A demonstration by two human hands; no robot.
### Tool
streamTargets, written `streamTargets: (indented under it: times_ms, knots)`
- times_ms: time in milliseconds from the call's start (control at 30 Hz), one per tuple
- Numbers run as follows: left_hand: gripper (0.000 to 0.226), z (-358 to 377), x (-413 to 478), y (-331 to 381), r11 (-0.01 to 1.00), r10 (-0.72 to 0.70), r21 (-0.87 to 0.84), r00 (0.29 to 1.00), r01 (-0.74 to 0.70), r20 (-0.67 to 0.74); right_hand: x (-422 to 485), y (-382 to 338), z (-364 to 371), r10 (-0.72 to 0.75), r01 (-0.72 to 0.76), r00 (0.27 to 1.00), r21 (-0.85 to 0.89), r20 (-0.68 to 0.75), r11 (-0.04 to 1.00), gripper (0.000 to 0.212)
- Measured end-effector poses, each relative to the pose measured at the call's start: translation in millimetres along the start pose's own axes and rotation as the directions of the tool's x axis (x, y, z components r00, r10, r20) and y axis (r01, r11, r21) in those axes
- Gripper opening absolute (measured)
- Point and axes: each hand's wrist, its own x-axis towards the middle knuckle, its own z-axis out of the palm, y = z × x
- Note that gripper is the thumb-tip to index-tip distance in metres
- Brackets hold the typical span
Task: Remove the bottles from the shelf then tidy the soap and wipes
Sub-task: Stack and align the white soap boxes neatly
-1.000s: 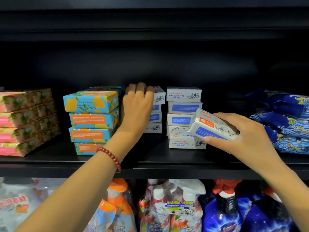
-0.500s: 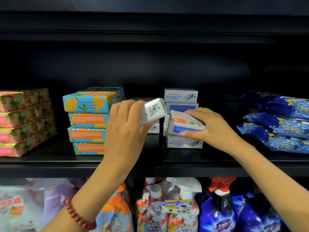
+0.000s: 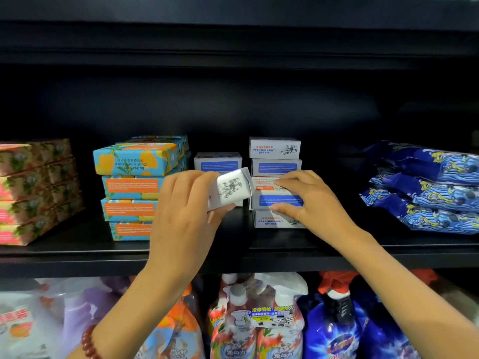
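Observation:
My left hand (image 3: 186, 211) grips a white soap box (image 3: 230, 189), tilted, in front of the shelf's middle. My right hand (image 3: 311, 200) holds another white soap box (image 3: 274, 196) with a blue label, set into the right white stack (image 3: 276, 156). A shorter stack of white boxes (image 3: 217, 161) stands behind the left hand's box. Blue-and-orange soap boxes (image 3: 134, 177) are stacked to the left, pink floral boxes (image 3: 31, 187) at the far left. Blue wipes packs (image 3: 427, 187) lie piled on the right.
The black shelf board (image 3: 259, 255) has a front lip just below my wrists. On the lower shelf stand spray bottles (image 3: 259, 320), a blue refill bag (image 3: 342, 332) and pale bags (image 3: 39, 320) at the left. Another dark shelf (image 3: 233, 42) runs above.
My left hand lifted a white box off the middle stack and drew it forward. My right hand carried its box leftward into the right stack.

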Motion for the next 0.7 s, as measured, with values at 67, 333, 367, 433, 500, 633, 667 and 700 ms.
streamTargets:
  times_ms: [67, 333, 367, 433, 500, 633, 667, 700]
  knots:
    - [0.044, 2, 7, 3, 0.999, 0.035, -0.016, 0.999, -0.035, -0.004, -9, -1, -6, 0.033, -0.033, 0.995, -0.006, -0.099, 0.999, 0.06]
    - [0.04, 42, 46, 28, 0.983, 0.182, -0.03, 0.981, -0.181, 0.073, -70, 1, -23, 0.15, -0.154, 0.987, 0.087, 0.052, 0.984, 0.058]
    - [0.043, 48, 49, 31, 0.981, 0.195, -0.035, 0.976, -0.192, 0.095, -75, 1, -24, 0.137, -0.148, 0.983, 0.091, 0.123, 0.985, 0.056]
    - [0.048, 58, 52, 33, 0.976, 0.216, -0.058, 0.967, -0.21, 0.137, -82, 4, -23, 0.107, -0.118, 0.973, 0.045, 0.207, 0.992, 0.051]
    - [0.05, 64, 53, 33, 0.974, 0.22, -0.088, 0.961, -0.208, 0.165, -87, 7, -23, 0.104, -0.11, 0.973, 0.019, 0.204, 0.994, 0.048]
    - [0.052, 71, 46, 28, 0.969, 0.184, -0.199, 0.963, -0.144, 0.198, -91, 9, -20, 0.131, -0.142, 0.978, 0.054, 0.165, 0.988, 0.045]
    - [0.051, 72, 44, 28, 0.965, 0.179, -0.225, 0.964, -0.133, 0.197, -92, 9, -19, 0.134, -0.145, 0.978, 0.058, 0.159, 0.988, 0.045]
    - [0.049, 72, 43, 27, 0.962, 0.172, -0.244, 0.966, -0.123, 0.192, -93, 9, -19, 0.138, -0.148, 0.979, 0.061, 0.152, 0.987, 0.044]
